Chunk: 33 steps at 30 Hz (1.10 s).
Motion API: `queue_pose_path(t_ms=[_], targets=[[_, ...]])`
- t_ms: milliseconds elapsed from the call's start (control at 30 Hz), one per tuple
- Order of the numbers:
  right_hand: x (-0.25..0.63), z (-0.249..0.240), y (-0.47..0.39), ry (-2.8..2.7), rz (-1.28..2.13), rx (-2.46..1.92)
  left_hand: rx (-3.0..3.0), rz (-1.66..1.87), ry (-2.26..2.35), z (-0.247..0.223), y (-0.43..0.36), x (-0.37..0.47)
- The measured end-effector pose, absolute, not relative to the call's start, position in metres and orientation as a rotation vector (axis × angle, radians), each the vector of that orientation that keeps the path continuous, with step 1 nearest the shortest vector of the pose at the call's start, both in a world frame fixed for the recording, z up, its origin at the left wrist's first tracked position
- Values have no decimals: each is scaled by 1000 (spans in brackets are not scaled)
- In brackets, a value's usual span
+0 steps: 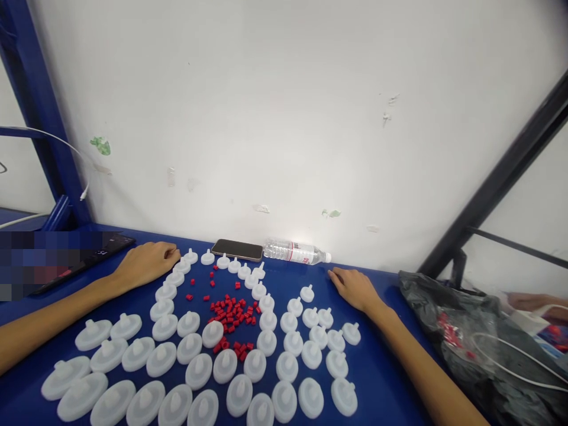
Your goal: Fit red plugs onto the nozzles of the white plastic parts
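Note:
My left hand [151, 261] rests on the blue table with its fingers curled in, beside the far end of a row of white plastic discs [165, 291], each with a short stem. Opposite, my right hand [355, 287] lies on the table near the bottle cap, its fingers loosely folded. No object shows in either hand. Several white discs stand stem-up, spread over the front and arranged in a curve round a pile of small red caps [231, 313]. One disc [213, 334] sits at the pile's edge.
A phone [238, 249] and a clear water bottle [296, 252] lie along the wall. A dark flat device [106, 248] is at left. At right, a grey plastic bag [470, 331] holds red pieces. Another person's hand [532, 302] shows beyond it. Frame posts [48, 94] flank the table.

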State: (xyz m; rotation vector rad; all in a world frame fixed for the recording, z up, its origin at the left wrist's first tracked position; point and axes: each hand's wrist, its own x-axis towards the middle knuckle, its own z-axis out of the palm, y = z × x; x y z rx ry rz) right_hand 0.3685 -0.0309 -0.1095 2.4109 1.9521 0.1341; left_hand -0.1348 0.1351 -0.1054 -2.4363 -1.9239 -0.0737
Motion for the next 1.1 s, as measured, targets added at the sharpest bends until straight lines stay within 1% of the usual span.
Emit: queue_pose_path(t_ms=[567,1100], targets=[[371,-110,-30,1950,133,2393,-2431,-139,-1921,-108,133,-134],[369,-111,-31,1975,110,2326,-2458,-117,-1936,-104,132,-133]])
